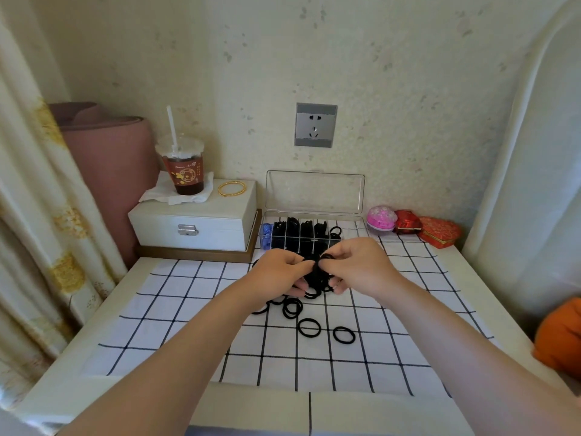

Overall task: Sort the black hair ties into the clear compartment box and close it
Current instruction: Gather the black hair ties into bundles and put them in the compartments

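Note:
The clear compartment box point(358, 224) stands against the wall with its lid point(315, 192) upright. Most of its compartments hold black hair ties; the leftmost holds something blue. Just in front of it, my left hand point(279, 272) and my right hand point(355, 265) both pinch a bunch of black hair ties point(317, 276) held a little above the cloth. Several loose hair ties point(309, 327) lie on the checked cloth point(176, 313) below my hands, one of them furthest right point(344, 335).
A white jewellery box point(191, 225) with a drink cup point(184, 166) and gold bangle point(232, 188) stands at the back left. A pink case point(381, 218) and two red boxes point(438, 231) sit at the back right. Curtain on the left, orange cushion point(561, 335) at right.

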